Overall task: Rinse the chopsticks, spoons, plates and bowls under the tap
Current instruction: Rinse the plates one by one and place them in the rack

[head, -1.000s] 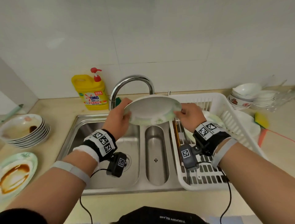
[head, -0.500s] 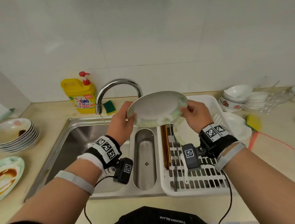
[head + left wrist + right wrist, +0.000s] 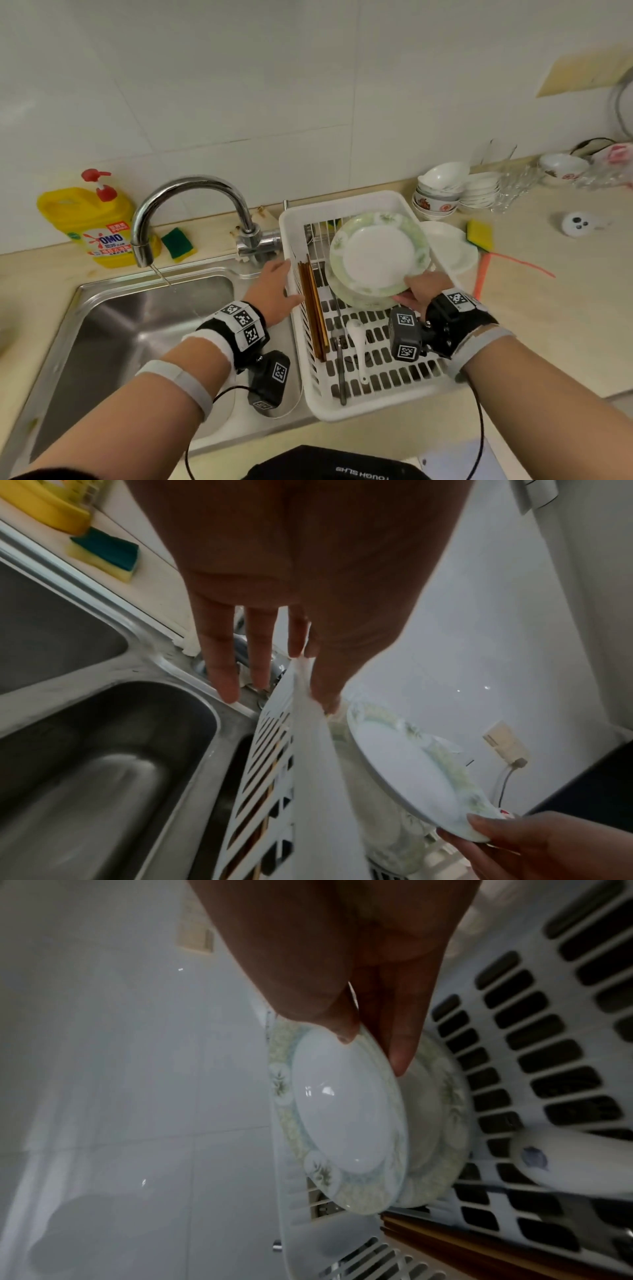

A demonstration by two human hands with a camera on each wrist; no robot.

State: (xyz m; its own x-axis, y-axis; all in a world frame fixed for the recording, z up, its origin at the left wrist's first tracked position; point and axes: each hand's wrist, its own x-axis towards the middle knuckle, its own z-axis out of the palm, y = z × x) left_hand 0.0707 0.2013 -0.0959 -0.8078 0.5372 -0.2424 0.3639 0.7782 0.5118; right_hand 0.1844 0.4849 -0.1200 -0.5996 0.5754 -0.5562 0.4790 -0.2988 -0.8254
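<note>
- Half a second ago both hands held the plate [image 3: 378, 255] over the divider of the sink; now only the right hand [image 3: 423, 291] holds it, thumb on top of the near rim and fingers below.
- The plate has moved right and is now tilted over the white drying rack [image 3: 373, 402], just above a second green-rimmed plate [image 3: 356, 299] that already lies in the rack.
- The left hand [image 3: 274, 291] has let go; its fingers are straight and spread, holding nothing, with the thumb side touching the left wall of the rack.
- Inside the rack, brown chopsticks [image 3: 313, 308] lie along the left wall, and a white spoon [image 3: 358, 346] lies on the floor beside them.
- A thin stream of water falls from the tap [image 3: 185, 212] into the sink [image 3: 130, 329].
- A yellow detergent bottle [image 3: 92, 222] and a green sponge [image 3: 176, 241] stand behind the sink; stacked bowls [image 3: 442, 192] stand right of the rack.
</note>
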